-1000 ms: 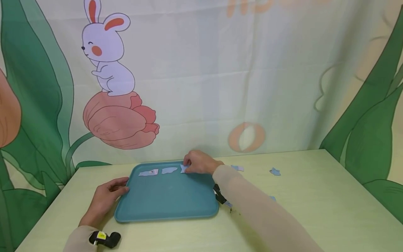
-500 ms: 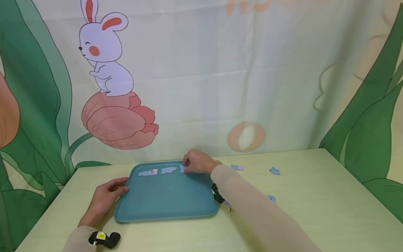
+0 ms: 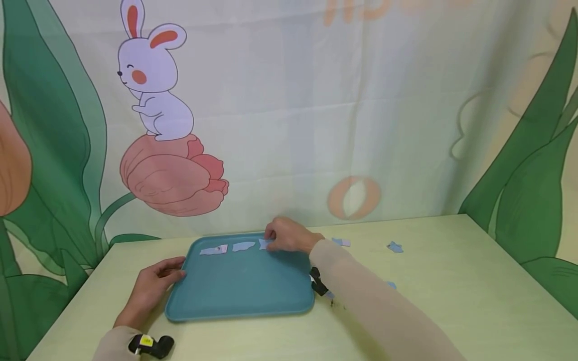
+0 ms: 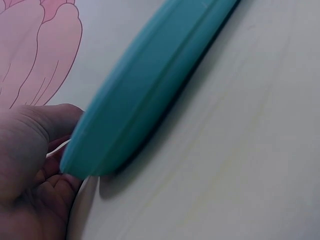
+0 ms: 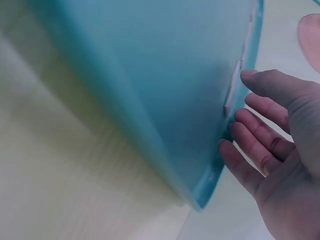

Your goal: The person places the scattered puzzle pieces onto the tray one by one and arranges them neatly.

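Note:
A teal tray [image 3: 239, 286] lies on the table. My left hand [image 3: 155, 283] holds its left rim; in the left wrist view the thumb [image 4: 62, 117] is at the rim and the curled fingers are below it. On the tray's far side lie two light blue torn paper pieces, the left piece [image 3: 213, 249] and the middle piece [image 3: 244, 246]. My right hand [image 3: 291, 235] touches a third paper piece [image 3: 263, 244] to their right, partly hidden by the fingers. In the right wrist view the fingers [image 5: 260, 135] are loosely extended along the far rim.
More torn paper pieces lie on the table right of the tray: one piece near the wrist [image 3: 341, 242], another piece [image 3: 395, 246] farther right, and one [image 3: 392, 285] partly behind the sleeve. A curtain printed with a rabbit [image 3: 155, 90] hangs behind the table.
Both hands keep their places at the tray, and the paper pieces stay put. Only the head view has shifted slightly.

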A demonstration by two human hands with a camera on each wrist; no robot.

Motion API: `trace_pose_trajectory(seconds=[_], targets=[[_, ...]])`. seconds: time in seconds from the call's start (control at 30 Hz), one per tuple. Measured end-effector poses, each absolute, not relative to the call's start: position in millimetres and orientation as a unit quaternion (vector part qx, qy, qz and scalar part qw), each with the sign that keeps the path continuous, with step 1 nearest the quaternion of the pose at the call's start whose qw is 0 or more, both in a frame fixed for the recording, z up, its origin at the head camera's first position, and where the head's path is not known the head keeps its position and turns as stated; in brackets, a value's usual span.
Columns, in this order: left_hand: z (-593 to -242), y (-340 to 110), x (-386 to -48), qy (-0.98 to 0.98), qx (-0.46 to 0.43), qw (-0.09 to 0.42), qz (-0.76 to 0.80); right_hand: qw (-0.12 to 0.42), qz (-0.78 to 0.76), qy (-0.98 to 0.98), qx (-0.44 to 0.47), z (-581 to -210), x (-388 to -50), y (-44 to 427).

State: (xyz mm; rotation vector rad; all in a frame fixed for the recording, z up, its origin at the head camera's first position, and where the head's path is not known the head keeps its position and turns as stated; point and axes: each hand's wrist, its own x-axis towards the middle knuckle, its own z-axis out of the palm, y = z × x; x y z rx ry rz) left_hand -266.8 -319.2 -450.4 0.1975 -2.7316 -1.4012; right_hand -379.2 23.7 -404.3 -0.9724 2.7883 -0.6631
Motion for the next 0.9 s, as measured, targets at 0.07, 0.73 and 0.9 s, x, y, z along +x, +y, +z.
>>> trace_pose_trajectory(seconds=[0.07, 0.73, 0.9], targets=[[-451, -319, -266, -0.887, 0.062, 0.031, -0.456, 0.052, -0.229, 0.915, -0.328, -403, -374, 28], [-456, -319, -268, -0.882, 0.058, 0.034, -0.466, 0.012, -0.315, 0.885, -0.342, -378, -325, 99], [-456, -319, -268, -0.881, 0.065, 0.032, -0.468, -0.003, -0.328, 0.879, -0.346, -379, -318, 119]])
